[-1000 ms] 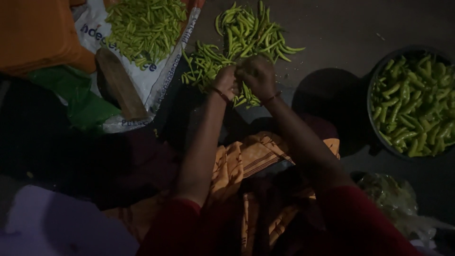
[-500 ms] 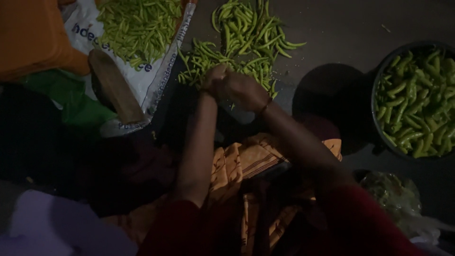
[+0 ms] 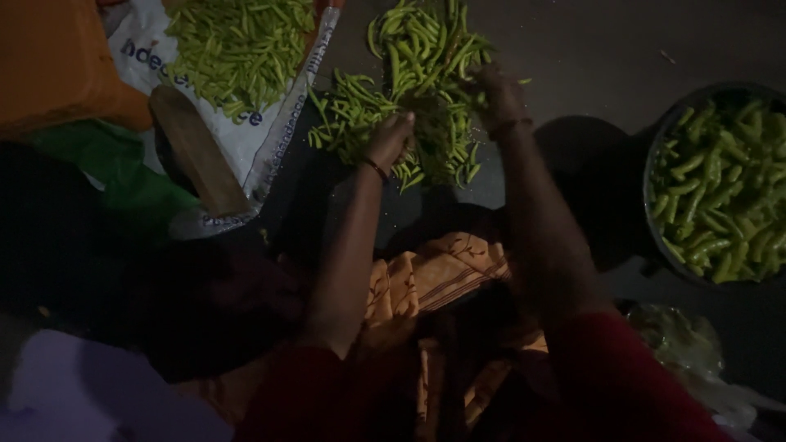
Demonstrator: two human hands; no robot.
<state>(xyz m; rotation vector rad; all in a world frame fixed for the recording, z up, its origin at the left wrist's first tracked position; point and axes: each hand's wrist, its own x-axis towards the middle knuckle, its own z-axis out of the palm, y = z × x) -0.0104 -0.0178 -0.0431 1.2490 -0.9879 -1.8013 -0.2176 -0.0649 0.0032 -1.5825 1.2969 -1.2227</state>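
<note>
Both hands reach into a loose heap of green chillies [image 3: 417, 78] spread on the dark floor [image 3: 589, 41].

The left hand [image 3: 390, 139] and right hand [image 3: 496, 92] rest apart on the heap; whether either grips a chilli cannot be told. Left of them, a white sack [image 3: 270, 143] holds more chillies, a wooden piece [image 3: 198, 151] lying across it. To the right, well apart, a dark round basin [image 3: 655, 155] is filled with chillies.

Both hands worked in a loose pile of green chillies [image 3: 426, 90] on the dark floor [image 3: 598, 41] — left hand [image 3: 390, 139] at its near edge, right hand [image 3: 497, 92] deeper in (grip unclear in dim light). A dark bowl [image 3: 655, 155] of chillies stood right — well apart.
</note>
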